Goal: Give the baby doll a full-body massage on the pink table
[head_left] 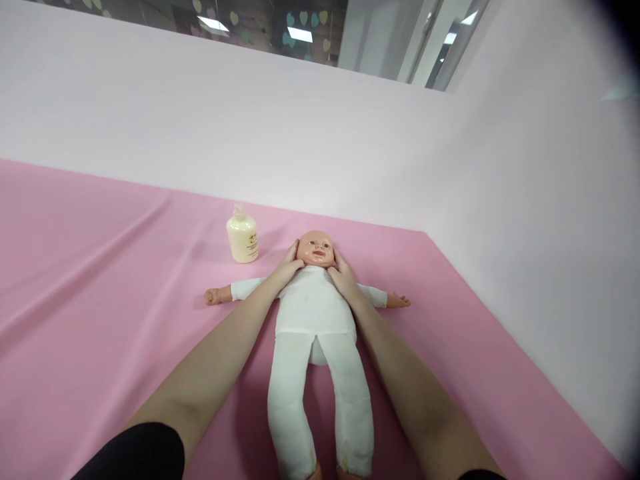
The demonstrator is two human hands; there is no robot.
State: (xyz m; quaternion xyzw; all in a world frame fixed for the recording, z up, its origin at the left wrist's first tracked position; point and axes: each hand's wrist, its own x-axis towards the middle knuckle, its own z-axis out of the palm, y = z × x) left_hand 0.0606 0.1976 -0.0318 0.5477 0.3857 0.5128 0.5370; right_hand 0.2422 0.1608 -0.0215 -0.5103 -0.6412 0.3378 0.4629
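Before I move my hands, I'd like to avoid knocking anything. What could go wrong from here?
The pump bottle stands near your left hand, so an outward swing might tip it.
Your forearms cross the doll's outspread arms; pulling back could drag them.
With your right hand also against its head, releasing unevenly may roll it sideways.

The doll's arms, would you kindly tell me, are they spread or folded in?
Spread: on the doll, both white sleeves point outward from the body, one to each side, over the pink sheet.
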